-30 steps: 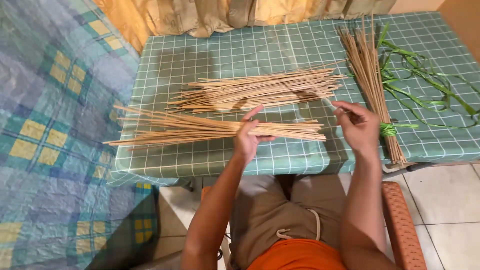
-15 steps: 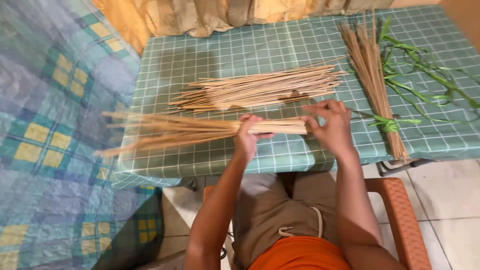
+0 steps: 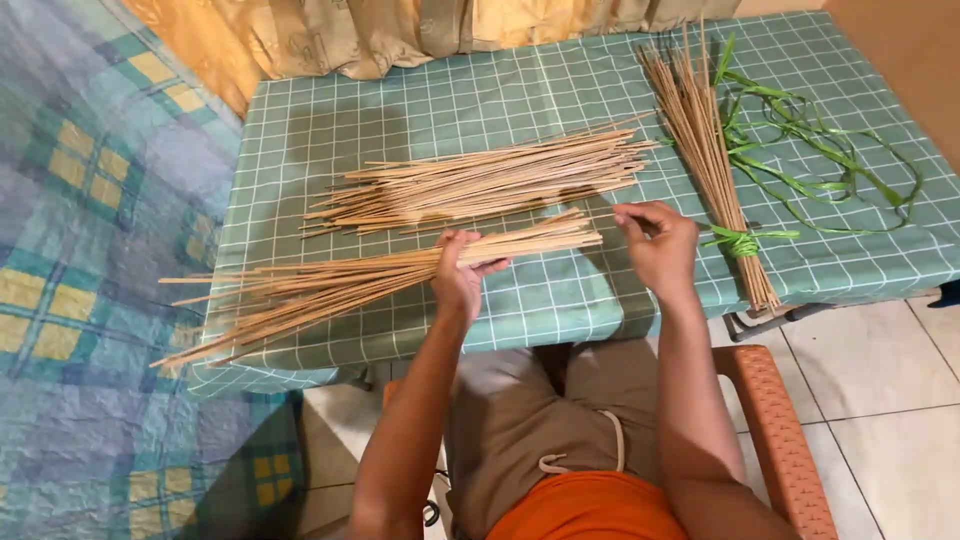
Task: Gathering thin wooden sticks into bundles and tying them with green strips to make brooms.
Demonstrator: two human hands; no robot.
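Half a second ago our right hand [image 3: 658, 240] lay against the thick end of the near bundle of sticks [image 3: 400, 272]; now it has drawn off to the right and hovers just above the table [image 3: 560, 300], its fingers pinched narrow as if on a single thin stick, though we cannot make out whether anything is between them. Our left hand [image 3: 458, 272] still wraps the near bundle, fingers closed around it, and the bundle lies across the table's front edge, its thin ends fanning past the left side. Behind it rests the loose pile of sticks [image 3: 480, 182]; to the right, the tied bundle [image 3: 705, 140] and green strips [image 3: 810, 150].
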